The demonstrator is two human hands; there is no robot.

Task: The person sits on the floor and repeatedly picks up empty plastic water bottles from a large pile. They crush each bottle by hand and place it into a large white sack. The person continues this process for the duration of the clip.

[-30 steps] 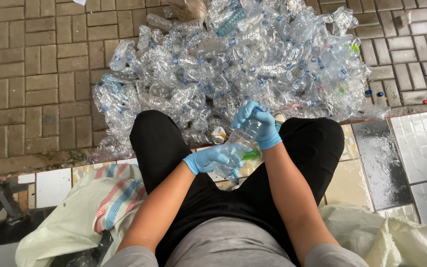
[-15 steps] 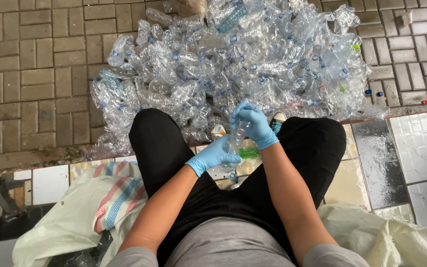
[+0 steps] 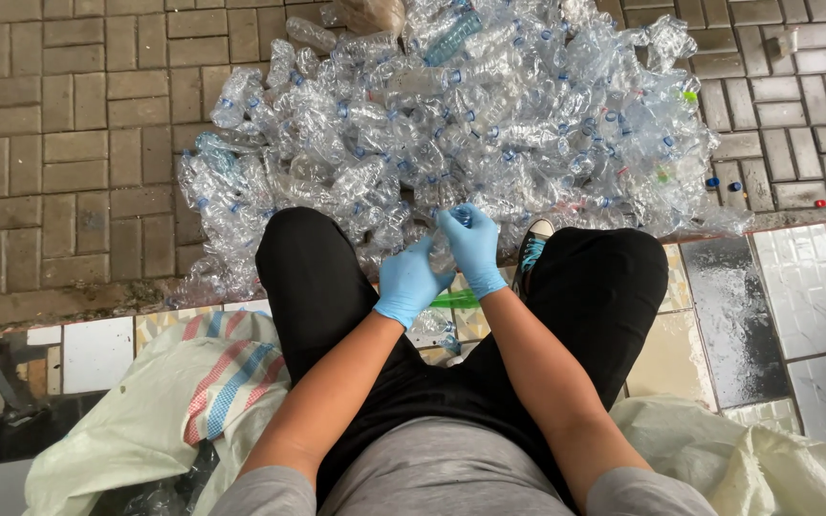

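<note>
I sit with my knees apart in black trousers, and both hands wear blue gloves. My left hand [image 3: 409,284] and my right hand [image 3: 473,246] together grip one clear crushed plastic bottle [image 3: 444,250] between my knees. The right hand is at its upper end, the left hand holds its lower part. A strip of green label [image 3: 455,299] shows just below the hands. A large heap of clear plastic bottles [image 3: 451,124] lies on the brick paving right in front of my knees.
A white sack with red and blue stripes [image 3: 193,401] lies at my left side and a pale sack [image 3: 767,459] at my right. Wet tiles [image 3: 795,296] run along the right. Loose bottle caps [image 3: 719,183] lie by the heap's right edge.
My hands have lifted the bottle slightly up and toward the heap, and the left hand has closed in nearer the right. The bottle now stands more upright between them.
</note>
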